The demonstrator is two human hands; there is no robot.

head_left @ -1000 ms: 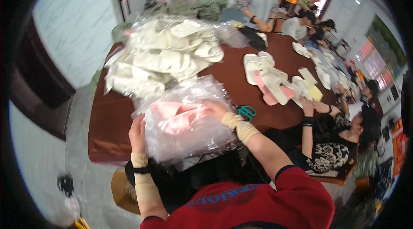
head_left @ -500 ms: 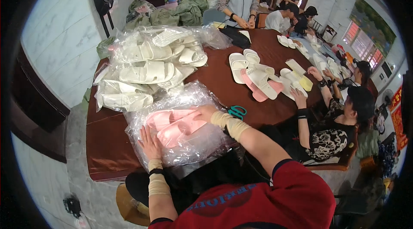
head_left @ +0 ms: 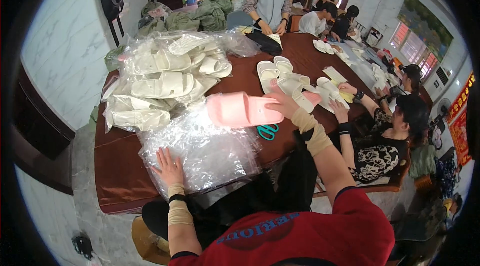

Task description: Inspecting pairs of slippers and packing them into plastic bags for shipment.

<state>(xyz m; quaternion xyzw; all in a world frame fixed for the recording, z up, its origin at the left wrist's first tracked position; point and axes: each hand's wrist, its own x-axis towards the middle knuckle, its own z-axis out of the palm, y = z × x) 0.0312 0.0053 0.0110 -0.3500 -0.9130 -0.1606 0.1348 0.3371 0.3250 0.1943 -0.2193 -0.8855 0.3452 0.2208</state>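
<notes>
**Pink slipper lifted above the clear bags**

From the head view, our right hand grips a pink slide slipper by its heel end, held level above the stack of clear plastic bags. Our left hand lies flat and spread on the bags, seemingly pinning them. Teal scissors lie just below the right wrist.

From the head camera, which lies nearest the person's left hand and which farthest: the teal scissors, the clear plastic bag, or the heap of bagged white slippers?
1. Clear plastic bag: right under the left hand.
2. Teal scissors: off to the right on the table.
3. Heap of bagged white slippers: farther up the table, far side.
</notes>
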